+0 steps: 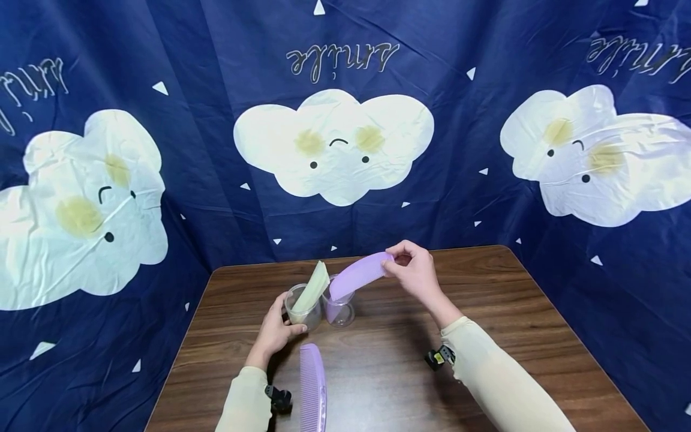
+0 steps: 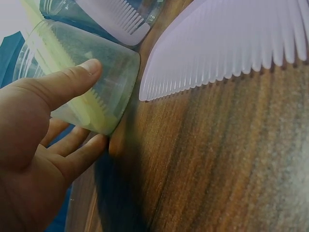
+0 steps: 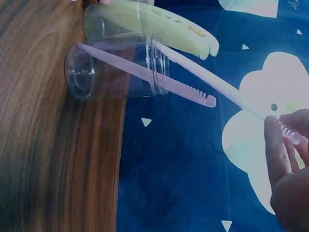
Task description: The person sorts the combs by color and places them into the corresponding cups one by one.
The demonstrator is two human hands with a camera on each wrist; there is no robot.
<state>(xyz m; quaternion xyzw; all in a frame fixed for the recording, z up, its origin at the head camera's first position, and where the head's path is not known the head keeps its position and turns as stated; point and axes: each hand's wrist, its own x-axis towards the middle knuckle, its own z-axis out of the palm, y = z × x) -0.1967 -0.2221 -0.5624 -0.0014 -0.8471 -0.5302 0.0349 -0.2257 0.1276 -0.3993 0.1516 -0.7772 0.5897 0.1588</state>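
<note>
My left hand (image 1: pixel 275 330) grips a clear plastic jar (image 2: pixel 118 67), thumb on one side and fingers on the other. A pale yellow-green comb (image 1: pixel 313 287) leans in that jar and sticks out of its mouth. Beside it stands a second clear jar (image 3: pixel 118 79), with a purple comb (image 3: pixel 188 92) slanting inside and out past the rim. My right hand (image 1: pixel 415 270) pinches one end of another purple comb (image 1: pixel 358 275). The far end of this comb is at the second jar's mouth. One more purple comb (image 1: pixel 313 390) lies on the table near my left wrist.
The wood-grain table (image 1: pixel 399 372) reaches back to a dark blue curtain (image 1: pixel 459 210) printed with white clouds. Both jars stand close together left of centre. Small black wrist cameras (image 1: pixel 439 358) are strapped over my pale sleeves (image 1: pixel 496 372).
</note>
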